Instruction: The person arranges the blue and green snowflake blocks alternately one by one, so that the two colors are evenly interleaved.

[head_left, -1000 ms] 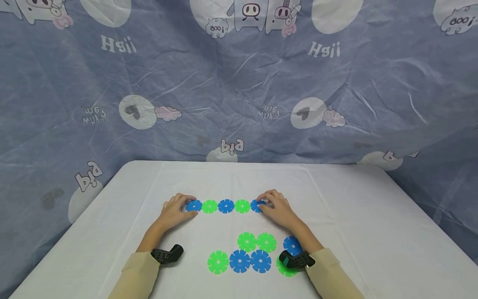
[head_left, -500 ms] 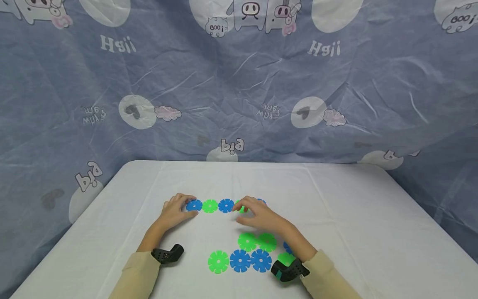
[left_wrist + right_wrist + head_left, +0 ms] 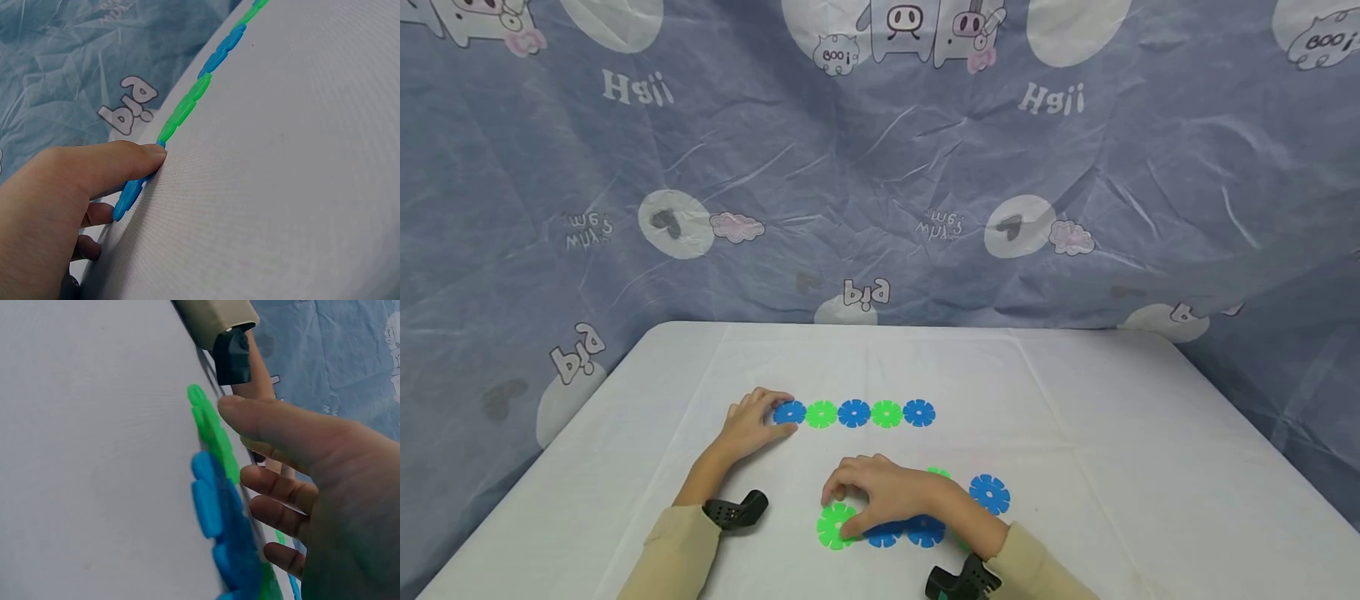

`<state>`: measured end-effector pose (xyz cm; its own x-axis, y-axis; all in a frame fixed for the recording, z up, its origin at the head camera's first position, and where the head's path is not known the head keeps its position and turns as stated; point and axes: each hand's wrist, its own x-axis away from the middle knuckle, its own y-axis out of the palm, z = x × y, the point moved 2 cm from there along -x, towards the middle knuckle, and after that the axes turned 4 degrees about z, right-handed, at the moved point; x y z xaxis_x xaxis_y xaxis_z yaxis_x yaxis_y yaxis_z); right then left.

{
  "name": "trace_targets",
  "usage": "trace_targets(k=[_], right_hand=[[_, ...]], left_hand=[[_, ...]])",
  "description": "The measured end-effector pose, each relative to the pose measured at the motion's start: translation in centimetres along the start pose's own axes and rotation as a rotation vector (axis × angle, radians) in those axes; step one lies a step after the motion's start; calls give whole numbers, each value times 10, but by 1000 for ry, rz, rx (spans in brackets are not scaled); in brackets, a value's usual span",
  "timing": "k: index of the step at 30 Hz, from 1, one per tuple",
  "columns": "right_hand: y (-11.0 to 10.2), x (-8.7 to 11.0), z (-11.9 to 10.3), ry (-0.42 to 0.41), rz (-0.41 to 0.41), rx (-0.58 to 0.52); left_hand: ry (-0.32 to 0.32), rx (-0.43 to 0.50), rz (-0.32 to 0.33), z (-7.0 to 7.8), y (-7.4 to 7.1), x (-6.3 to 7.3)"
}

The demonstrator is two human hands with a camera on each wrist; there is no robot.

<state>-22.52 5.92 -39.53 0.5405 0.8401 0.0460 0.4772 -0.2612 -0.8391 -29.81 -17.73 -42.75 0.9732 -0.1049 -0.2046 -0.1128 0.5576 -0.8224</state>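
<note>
We see the left hand with thumb and fingers pinching the flat blue flower-shaped, seemingly plastic disc that starts a row of blue and green discs. Nearer us, a bright green notched disc lies on the white-covered table, beneath the right hand, thumb and fingers apart; contact we cannot tell. We judge it light, stiff, slightly slippery, best gripped by opposite rims.
</note>
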Motion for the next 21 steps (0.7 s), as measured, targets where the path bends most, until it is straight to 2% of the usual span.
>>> trace_targets(k=[5, 11, 21], right_hand=[[5, 0, 0, -5, -25, 41], [7, -1, 1, -12, -3, 35], [11, -3, 4, 17, 45, -128]], left_hand=[[-3, 2, -2, 0, -1, 0], [-6, 2, 0, 0, 0, 0], [4, 9, 3, 1, -1, 1]])
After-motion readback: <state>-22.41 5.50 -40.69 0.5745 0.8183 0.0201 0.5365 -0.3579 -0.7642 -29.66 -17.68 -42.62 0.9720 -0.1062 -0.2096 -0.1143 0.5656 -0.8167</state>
